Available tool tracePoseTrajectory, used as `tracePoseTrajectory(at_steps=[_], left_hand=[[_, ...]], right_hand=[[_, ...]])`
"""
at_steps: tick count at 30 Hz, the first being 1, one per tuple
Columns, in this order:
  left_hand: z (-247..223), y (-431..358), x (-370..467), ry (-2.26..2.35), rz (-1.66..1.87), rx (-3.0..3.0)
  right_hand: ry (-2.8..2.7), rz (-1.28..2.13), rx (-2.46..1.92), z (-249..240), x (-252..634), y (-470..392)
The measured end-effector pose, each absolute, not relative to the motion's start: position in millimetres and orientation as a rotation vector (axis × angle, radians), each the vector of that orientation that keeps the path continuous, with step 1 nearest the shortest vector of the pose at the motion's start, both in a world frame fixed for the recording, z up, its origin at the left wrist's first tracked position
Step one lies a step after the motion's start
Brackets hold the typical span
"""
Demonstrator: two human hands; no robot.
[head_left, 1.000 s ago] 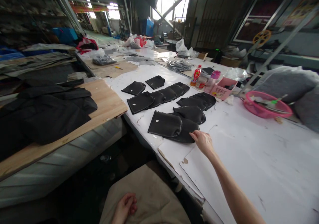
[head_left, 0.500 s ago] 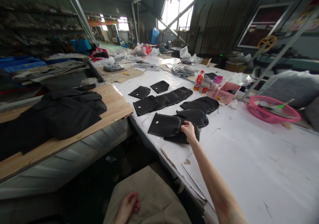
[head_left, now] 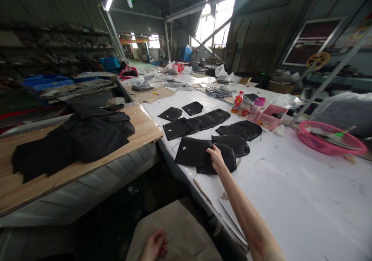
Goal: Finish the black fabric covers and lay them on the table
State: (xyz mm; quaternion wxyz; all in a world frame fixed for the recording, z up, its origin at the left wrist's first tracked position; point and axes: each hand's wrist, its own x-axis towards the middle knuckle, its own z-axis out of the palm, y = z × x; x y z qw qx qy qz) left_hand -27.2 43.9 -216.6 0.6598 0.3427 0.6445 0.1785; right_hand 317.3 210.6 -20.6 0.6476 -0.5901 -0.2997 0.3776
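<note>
On the white tabletop point(head_left: 279, 191), my right hand point(head_left: 215, 156) pinches the rounded end of a black leather-like piece point(head_left: 192, 151) with a small white sticker. Part of a second black piece point(head_left: 228, 158) shows beneath it and beside my fingers. Just beyond are another dark piece point(head_left: 234, 145) and an overlapping pair point(head_left: 241, 129). Farther back, a row of similar pieces point(head_left: 177, 128) overlaps, with two separate ones point(head_left: 193, 107) behind. My left hand point(head_left: 157, 244) rests on my lap, its fingers loosely curled with nothing visible in them.
A pink basket point(head_left: 331, 146), a pink box point(head_left: 271, 117) and a red-labelled bottle point(head_left: 237, 101) stand on the right. Black fabric point(head_left: 87, 137) lies on a wooden board point(head_left: 145, 127) at left, across a dark gap. Plastic bags point(head_left: 225, 75) sit farther back.
My right hand has shifted the held piece slightly left against the others, showing more of the piece underneath. My view has tilted up and turned left. The left hand stays on my lap.
</note>
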Motion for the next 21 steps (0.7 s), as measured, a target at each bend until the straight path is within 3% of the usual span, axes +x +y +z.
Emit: tracePoseTrajectory(at_steps=[6, 15, 21], left_hand=[[-175, 57, -24, 1.424, 0.61, 1.014], [-14, 160, 35, 1.175, 1.179, 2.052], [6, 233, 97, 1.092, 1.044, 2.369]], right_hand=[[-0.813, 1.057, -1.187, -11, 315, 188], [-0.885, 1.25, -1.128, -17, 319, 164], [-0.929, 1.347, -1.061, -17, 325, 152]])
